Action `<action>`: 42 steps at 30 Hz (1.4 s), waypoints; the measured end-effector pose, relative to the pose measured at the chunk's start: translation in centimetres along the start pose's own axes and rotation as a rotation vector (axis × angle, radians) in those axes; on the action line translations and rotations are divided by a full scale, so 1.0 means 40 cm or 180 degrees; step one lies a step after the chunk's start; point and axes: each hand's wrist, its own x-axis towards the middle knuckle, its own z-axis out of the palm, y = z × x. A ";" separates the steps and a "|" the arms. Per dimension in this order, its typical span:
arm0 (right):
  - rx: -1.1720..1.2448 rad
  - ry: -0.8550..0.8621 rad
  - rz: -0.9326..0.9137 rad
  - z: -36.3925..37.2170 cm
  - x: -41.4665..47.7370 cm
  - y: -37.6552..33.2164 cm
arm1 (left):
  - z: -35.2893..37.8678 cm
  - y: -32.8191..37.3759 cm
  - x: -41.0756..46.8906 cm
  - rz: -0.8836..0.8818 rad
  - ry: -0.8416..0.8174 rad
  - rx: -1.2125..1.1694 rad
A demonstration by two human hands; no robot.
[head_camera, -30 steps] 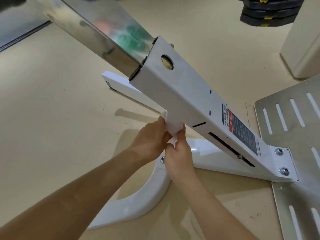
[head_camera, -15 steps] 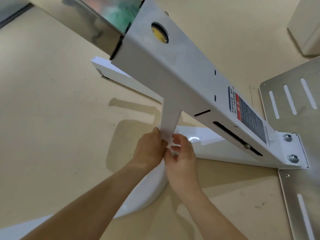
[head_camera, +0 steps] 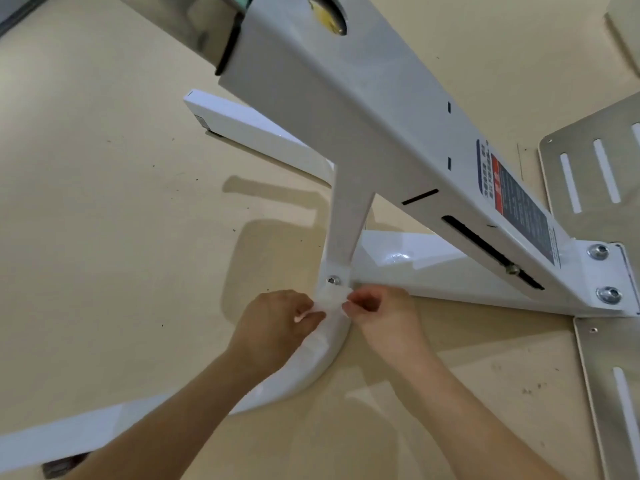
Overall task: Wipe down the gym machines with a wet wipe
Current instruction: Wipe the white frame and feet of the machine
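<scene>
Metal all round here: a white-painted gym machine frame (head_camera: 433,268), smooth and glossy. Its broad sloping beam (head_camera: 363,109) runs up and to the left above the hex bolt (head_camera: 333,280). A narrow tapered strut (head_camera: 349,220) drops straight down to that bolt, and a curved base foot (head_camera: 325,355) sweeps down and left from it. Right of the bolt there's a red-and-dark warning label (head_camera: 519,199) on the beam. Further right, matte slotted steel plates (head_camera: 588,174) lie flat on the beige floor (head_camera: 104,237).

Just below the bolt is the wet wipe (head_camera: 331,300), white, thin and crumpled, stretched between the two hands against the base foot. The left hand (head_camera: 277,323) sits lower left of the bolt, knuckles up, fingers curled and pinching the wipe's left edge. The right hand (head_camera: 381,313) mirrors it just right of the bolt, thumb and fingertips pinching the other edge.
</scene>
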 end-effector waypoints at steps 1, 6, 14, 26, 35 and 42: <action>0.0562 -0.0159 0.0372 -0.011 -0.016 0.006 | -0.017 0.004 -0.011 -0.0319 -0.0085 -0.0517; 0.2346 -0.0509 0.1343 -0.049 -0.065 0.019 | -0.066 0.002 -0.034 -0.1315 -0.0147 -0.3279; 0.0745 0.0341 0.0801 -0.018 -0.050 0.057 | 0.006 -0.057 0.060 -0.0342 0.0809 -0.0197; -0.1099 -0.0422 -0.0445 0.112 -0.128 0.096 | 0.182 0.003 -0.051 -0.0444 0.0060 0.1156; -0.2382 -0.0470 -0.1696 0.142 -0.193 0.145 | 0.183 -0.047 -0.086 -0.0140 0.0211 0.1585; -0.2369 -0.0140 -0.1493 0.103 -0.147 0.146 | 0.216 -0.034 -0.066 0.0043 0.0645 0.1248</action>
